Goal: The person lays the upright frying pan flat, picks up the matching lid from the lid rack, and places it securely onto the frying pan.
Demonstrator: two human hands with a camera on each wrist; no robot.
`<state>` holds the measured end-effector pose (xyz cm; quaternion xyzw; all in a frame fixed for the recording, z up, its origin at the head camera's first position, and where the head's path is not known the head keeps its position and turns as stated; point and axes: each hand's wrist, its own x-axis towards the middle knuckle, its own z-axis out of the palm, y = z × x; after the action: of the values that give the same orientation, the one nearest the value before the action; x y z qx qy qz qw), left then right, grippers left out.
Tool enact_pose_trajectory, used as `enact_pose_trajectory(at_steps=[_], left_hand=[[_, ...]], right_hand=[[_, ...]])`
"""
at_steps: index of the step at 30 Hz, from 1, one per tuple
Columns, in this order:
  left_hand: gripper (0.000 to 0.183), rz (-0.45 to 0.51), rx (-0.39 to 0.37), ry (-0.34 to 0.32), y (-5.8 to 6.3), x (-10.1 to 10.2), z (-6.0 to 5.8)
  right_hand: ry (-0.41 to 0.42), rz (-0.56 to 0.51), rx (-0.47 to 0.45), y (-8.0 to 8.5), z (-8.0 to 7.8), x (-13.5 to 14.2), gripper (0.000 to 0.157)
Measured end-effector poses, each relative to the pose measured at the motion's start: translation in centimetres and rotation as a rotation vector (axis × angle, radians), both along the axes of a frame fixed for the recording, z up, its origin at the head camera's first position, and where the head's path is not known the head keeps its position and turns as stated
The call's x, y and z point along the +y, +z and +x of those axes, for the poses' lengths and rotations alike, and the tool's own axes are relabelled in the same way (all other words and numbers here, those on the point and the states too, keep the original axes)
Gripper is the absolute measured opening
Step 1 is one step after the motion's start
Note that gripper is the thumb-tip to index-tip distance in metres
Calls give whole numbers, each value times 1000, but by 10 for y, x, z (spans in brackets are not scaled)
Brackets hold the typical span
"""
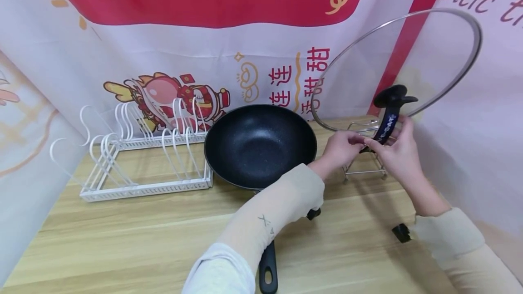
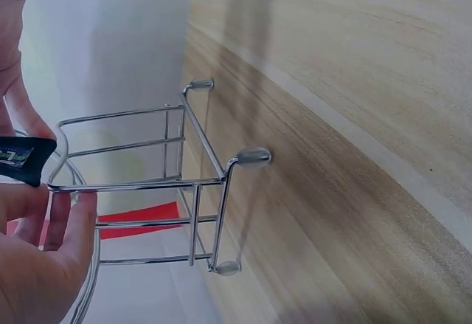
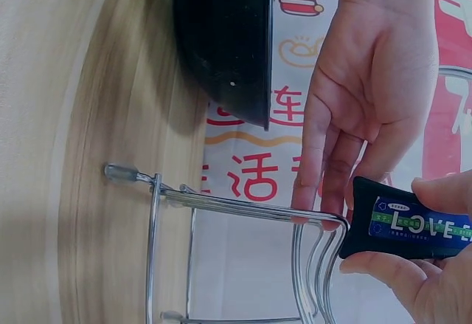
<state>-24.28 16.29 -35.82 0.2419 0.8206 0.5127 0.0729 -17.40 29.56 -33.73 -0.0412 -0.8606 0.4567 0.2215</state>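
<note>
A glass lid (image 1: 363, 62) with a steel rim is tilted up above a small wire rack (image 1: 365, 172). Its black handle (image 1: 388, 119), bearing a printed label, reaches down to the rack's top wires. My right hand (image 1: 400, 153) pinches the handle's lower end between thumb and fingers, as the right wrist view also shows. With bent fingers, my left hand (image 1: 345, 149) holds the rack's upper wire (image 2: 133, 187) right beside the handle. The left thumb is partly hidden behind the handle in the right wrist view (image 3: 372, 66).
A black wok (image 1: 261, 149) sits left of the rack, its long handle (image 1: 268, 269) pointing toward me under the left forearm. Farther left stands a white dish rack (image 1: 147, 190) with upright loops. A printed cloth (image 1: 204, 44) hangs behind the wooden table (image 1: 143, 244).
</note>
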Motion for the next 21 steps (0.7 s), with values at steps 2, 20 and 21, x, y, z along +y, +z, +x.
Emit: enact_pose_trajectory(at_steps=[2, 20, 21], left_hand=[[16, 1, 3, -7, 1, -1, 0], [19, 78, -20, -70, 12, -26, -8], [20, 79, -21, -70, 13, -28, -8]], right_hand=[[-2, 9, 1, 1, 1, 0, 79], [28, 31, -2, 14, 4, -2, 78], [30, 30, -3, 14, 5, -2, 78]])
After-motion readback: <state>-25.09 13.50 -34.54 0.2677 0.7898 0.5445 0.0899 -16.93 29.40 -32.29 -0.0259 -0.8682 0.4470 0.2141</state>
